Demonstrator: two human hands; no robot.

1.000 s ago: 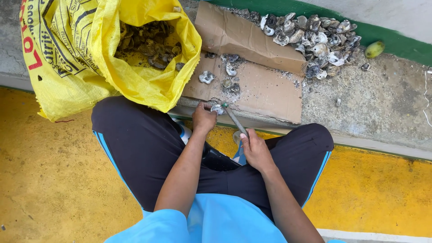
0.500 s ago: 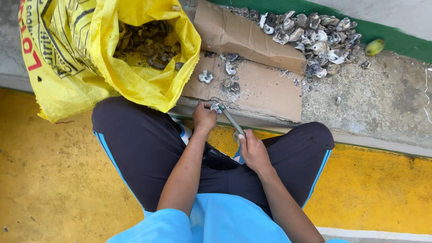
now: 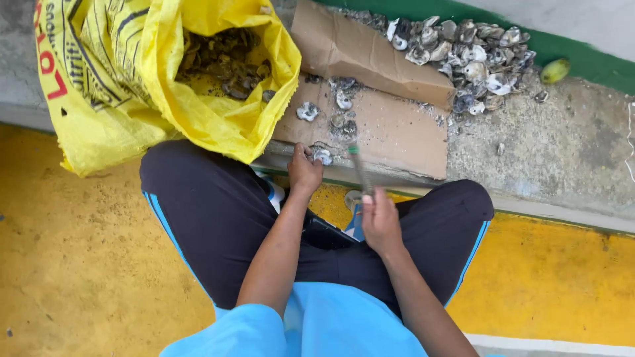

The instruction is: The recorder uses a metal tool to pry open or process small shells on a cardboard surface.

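My left hand (image 3: 304, 170) grips a small grey oyster shell (image 3: 322, 157) at the near edge of a flat piece of cardboard (image 3: 390, 125). In my right hand (image 3: 378, 218) is a thin metal tool (image 3: 360, 170), raised and blurred, its tip a little right of the shell. A few more shells (image 3: 340, 109) lie loose on the cardboard just beyond my left hand. I sit with both knees spread, in dark trousers and a blue shirt.
An open yellow sack (image 3: 165, 79) holding several shells stands at the left, touching my left knee. A heap of shells (image 3: 463, 56) lies at the back right on the concrete ledge (image 3: 562, 152), with a green fruit (image 3: 554, 70) beside it. Yellow painted floor lies below.
The tool in my right hand has lifted off the shell and swung slightly right. My left hand has stayed on the shell at the cardboard's edge.
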